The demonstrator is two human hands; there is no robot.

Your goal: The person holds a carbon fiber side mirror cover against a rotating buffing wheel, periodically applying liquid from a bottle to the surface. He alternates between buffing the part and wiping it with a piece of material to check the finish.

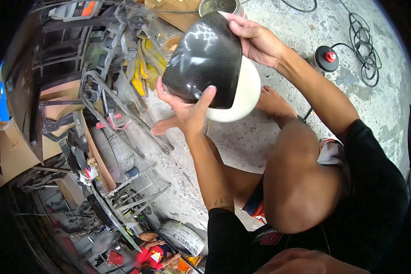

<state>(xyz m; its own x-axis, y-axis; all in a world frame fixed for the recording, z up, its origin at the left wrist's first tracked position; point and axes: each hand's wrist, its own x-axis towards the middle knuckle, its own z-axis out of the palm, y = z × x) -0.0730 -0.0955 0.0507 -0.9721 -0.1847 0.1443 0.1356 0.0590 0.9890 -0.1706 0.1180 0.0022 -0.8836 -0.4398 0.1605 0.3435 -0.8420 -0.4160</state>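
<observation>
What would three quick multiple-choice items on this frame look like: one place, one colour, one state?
1. Where does the coiled black cable lie?
A on the concrete floor, upper right
B across the person's knee
C inside a cardboard box

2. What colour is the round pad behind the dark shell?
A red
B white
C blue

3. How is the dark shell held?
A lying untouched
B in one hand
C in both hands

Answers:
1 A: its loops rest on bare concrete near the top right edge.
2 B: the pad's rim shows off-white past the shell.
3 C: the left hand cups it from below and the right hand grips its top edge.
</observation>
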